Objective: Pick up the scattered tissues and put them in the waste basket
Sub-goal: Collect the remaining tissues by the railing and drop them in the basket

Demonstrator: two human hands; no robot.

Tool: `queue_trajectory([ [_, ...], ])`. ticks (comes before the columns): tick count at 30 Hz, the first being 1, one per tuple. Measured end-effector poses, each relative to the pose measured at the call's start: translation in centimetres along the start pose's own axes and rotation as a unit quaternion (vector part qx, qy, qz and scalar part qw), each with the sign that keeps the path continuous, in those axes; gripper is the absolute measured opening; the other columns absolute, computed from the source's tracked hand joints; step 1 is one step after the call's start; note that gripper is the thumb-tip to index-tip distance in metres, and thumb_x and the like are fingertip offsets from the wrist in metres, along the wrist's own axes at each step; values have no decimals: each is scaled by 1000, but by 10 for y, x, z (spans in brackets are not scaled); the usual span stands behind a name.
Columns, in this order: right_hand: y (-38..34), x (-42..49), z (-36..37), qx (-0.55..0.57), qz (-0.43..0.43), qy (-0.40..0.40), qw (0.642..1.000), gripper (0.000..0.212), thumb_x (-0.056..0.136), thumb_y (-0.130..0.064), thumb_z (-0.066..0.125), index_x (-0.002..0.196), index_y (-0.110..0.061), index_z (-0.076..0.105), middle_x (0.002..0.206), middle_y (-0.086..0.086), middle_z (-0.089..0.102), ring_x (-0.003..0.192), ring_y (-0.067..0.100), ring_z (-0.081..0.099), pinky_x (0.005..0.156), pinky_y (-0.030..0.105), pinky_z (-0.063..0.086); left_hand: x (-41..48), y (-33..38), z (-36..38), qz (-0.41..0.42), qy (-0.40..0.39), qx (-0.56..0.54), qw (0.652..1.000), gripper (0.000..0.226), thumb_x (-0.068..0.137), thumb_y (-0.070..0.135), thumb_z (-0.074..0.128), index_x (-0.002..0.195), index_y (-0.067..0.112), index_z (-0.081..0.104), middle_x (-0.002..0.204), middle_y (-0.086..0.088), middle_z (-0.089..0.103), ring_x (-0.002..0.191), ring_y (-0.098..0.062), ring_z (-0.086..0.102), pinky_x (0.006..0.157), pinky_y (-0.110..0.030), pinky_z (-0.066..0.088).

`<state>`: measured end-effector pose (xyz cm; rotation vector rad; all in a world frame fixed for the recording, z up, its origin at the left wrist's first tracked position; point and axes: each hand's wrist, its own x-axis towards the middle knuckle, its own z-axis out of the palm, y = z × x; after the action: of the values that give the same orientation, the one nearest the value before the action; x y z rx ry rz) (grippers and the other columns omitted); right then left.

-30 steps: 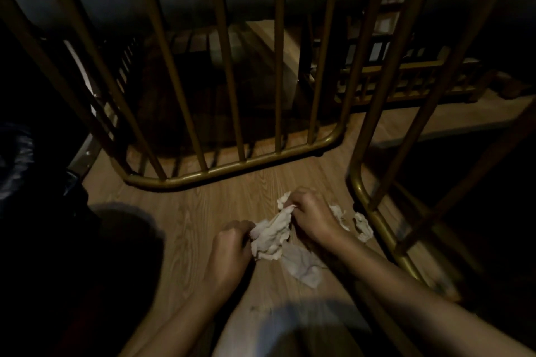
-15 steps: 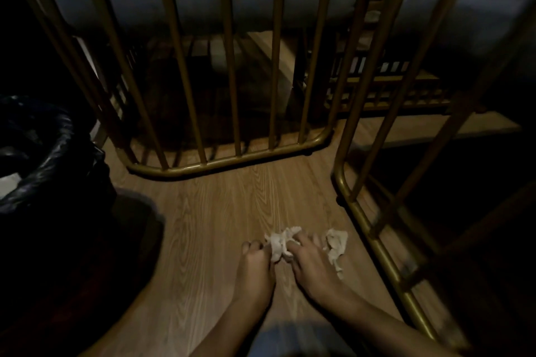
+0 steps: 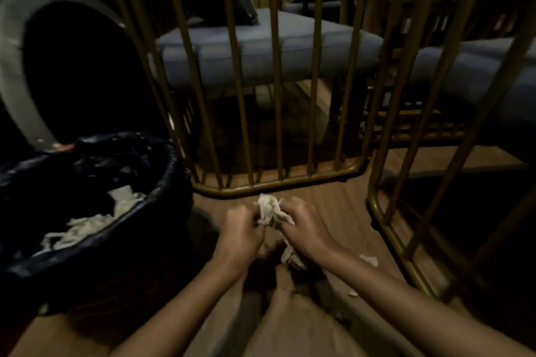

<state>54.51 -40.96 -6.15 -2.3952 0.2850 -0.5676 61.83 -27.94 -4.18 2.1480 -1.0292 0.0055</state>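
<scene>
A bunch of crumpled white tissues (image 3: 271,210) is held up off the wooden floor between both hands. My left hand (image 3: 240,230) grips its left side and my right hand (image 3: 304,227) grips its right side, with a tail of tissue hanging below the right palm. One small tissue scrap (image 3: 369,260) lies on the floor under my right forearm. The waste basket (image 3: 162,191), lined with a black bag, stands at the left and holds several white tissues (image 3: 87,222).
The basket's round lid (image 3: 17,72) stands open behind it. Gold metal chair frames (image 3: 278,185) with thin bars rise just beyond my hands and at the right (image 3: 385,229). Grey seat cushions (image 3: 261,49) sit behind the bars.
Both hands gathered the tissues off the floor and lifted them into one bunch. The view has swung up and left, bringing the waste basket and its lid into sight.
</scene>
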Motion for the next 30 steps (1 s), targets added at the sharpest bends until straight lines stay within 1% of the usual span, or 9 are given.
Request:
queue_trajectory([
  [2,-41,25,-10,4,-28,13,1000,7,80,-6,60,77,-11,63,78,0,52,75,16,50,58,26,30,11,12,-48,17,49,46,998,17,76,5,62,85,15,72,80,-1,75,74,-9,67,62,-27,53],
  [6,-128,78,-16,81,-75,12,994,9,79,-18,67,85,-11,69,83,7,68,80,14,59,57,22,33,21,27,-149,-20,139,95,986,10,72,3,65,76,9,72,73,-11,73,71,-15,66,55,-18,36],
  [10,-200,117,8,146,-75,-55,985,12,77,-16,71,86,-9,69,89,14,71,88,20,62,49,20,30,22,8,-223,-109,150,153,971,7,73,13,70,75,7,71,66,-7,63,74,-20,63,60,-25,35],
  [16,-245,144,82,122,48,-227,965,52,79,-31,72,121,-4,57,122,15,61,114,30,57,81,28,43,-6,-55,-250,-263,47,146,952,10,76,13,64,73,4,64,77,-17,66,80,-30,64,66,-34,47],
  [19,-246,140,89,71,23,-225,971,56,80,-25,71,128,-8,50,127,16,56,116,31,54,93,32,45,-16,-63,-254,-297,49,151,941,14,77,10,62,65,2,61,70,-15,63,74,-33,64,62,-35,49],
  [21,-245,133,74,66,-23,-155,985,43,81,-15,68,122,-9,57,122,17,59,112,29,57,87,27,46,-17,-58,-251,-249,95,166,949,11,75,7,62,69,-1,64,71,-18,68,73,-34,66,63,-37,53],
  [26,-210,93,11,41,-164,-30,985,15,81,-3,61,93,-9,67,96,10,68,89,20,62,76,28,51,-12,-19,-199,-14,165,143,976,13,76,6,58,86,5,67,84,-15,68,81,-28,63,71,-37,49],
  [28,-177,69,-9,41,-160,7,986,9,80,-6,64,87,-10,67,86,4,64,78,13,58,66,17,44,-15,-9,-157,41,145,133,980,13,77,4,58,88,4,63,88,-16,64,84,-30,60,74,-38,46],
  [30,-132,45,-15,31,-106,4,994,7,80,-8,67,86,-9,69,85,5,65,78,13,59,65,19,43,-22,-6,-106,73,91,107,987,23,74,0,57,96,5,62,95,-18,63,92,-32,59,81,-38,44],
])
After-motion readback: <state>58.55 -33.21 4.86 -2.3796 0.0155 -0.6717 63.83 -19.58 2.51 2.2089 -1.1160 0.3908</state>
